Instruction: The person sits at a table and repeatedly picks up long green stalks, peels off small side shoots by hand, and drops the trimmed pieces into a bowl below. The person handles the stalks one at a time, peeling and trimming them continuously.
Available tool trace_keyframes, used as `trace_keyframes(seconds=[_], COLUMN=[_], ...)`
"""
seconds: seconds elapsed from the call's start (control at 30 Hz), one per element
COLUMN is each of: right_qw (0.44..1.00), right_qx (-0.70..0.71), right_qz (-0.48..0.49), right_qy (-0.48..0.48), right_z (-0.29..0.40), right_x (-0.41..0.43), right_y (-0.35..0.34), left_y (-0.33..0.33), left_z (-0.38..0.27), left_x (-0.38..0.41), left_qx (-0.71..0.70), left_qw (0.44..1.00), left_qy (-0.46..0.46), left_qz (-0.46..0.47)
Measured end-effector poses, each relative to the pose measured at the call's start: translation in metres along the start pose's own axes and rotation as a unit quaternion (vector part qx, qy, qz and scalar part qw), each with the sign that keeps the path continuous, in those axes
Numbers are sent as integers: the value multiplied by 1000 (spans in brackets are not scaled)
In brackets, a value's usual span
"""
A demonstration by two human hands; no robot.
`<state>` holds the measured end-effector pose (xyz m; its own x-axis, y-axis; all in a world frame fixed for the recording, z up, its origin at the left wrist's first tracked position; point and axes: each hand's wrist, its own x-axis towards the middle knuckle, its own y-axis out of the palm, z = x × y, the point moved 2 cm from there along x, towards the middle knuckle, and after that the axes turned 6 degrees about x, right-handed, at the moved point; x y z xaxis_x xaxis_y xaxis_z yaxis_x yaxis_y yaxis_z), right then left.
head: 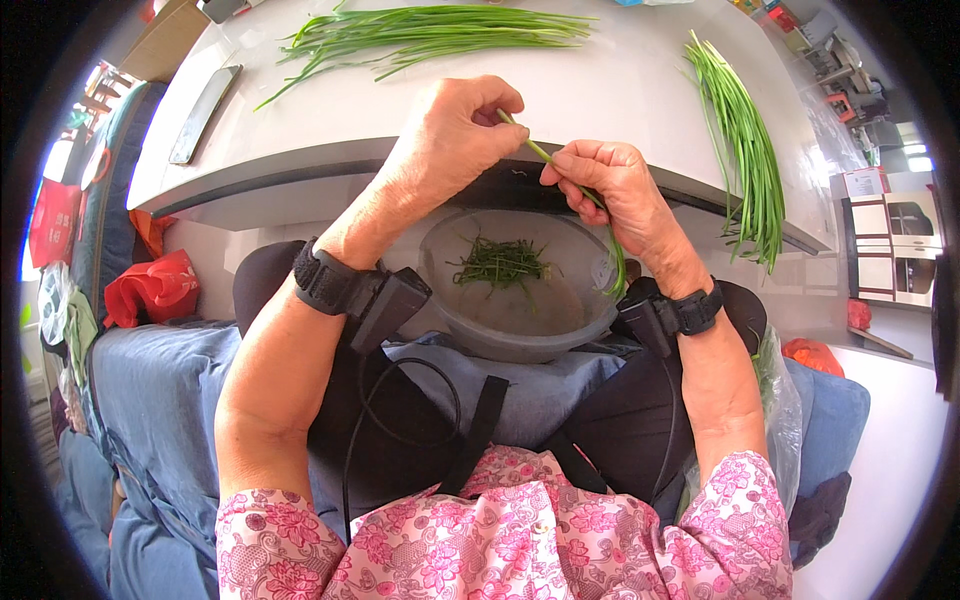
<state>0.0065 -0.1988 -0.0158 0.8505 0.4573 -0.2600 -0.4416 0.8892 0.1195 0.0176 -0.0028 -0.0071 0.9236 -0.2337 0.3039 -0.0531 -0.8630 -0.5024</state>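
Between them, my left hand [469, 124] and my right hand [611, 184] hold a green chive stalk [534, 147] over the table's front edge. The left fingertips are at its pale upper end; the right fingers pinch it lower down, and its leafy part hangs below the right hand. Under the hands, a grey plastic basin [525, 341] between the knees holds a small heap of dark green trimmings [499, 261]. A wide bunch of long chives [442, 34] lies at the table's far side, and another bunch [739, 142] hangs over its right edge.
On the left of the white table [300, 135] lies a smartphone [205, 115]. Red bags [154, 289] rest at the left by the blue seat cushion [161, 375]. A clear plastic bag [784, 420] sits right of the lap. Black cables run from both wrist straps across the thighs.
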Motion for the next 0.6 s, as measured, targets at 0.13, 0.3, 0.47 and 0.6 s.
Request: trace_keyframes(seconds=[0.13, 0.3, 0.47, 0.6], right_qw=[1000, 1000, 1000, 1000], right_qx=[-5, 1, 9, 8], right_qz=[-8, -8, -12, -19], right_qy=[2, 0, 3, 4], right_z=[1, 1, 0, 1], right_x=[0, 0, 1, 0], right_y=[2, 0, 1, 0], left_y=[1, -3, -4, -8], left_z=[2, 5, 4, 8], left_x=[0, 1, 1, 4], left_qx=[-1, -14, -27, -39], left_qw=[1000, 997, 999, 998], left_qy=[-24, -55, -40, -52], left_qz=[17, 46, 20, -9])
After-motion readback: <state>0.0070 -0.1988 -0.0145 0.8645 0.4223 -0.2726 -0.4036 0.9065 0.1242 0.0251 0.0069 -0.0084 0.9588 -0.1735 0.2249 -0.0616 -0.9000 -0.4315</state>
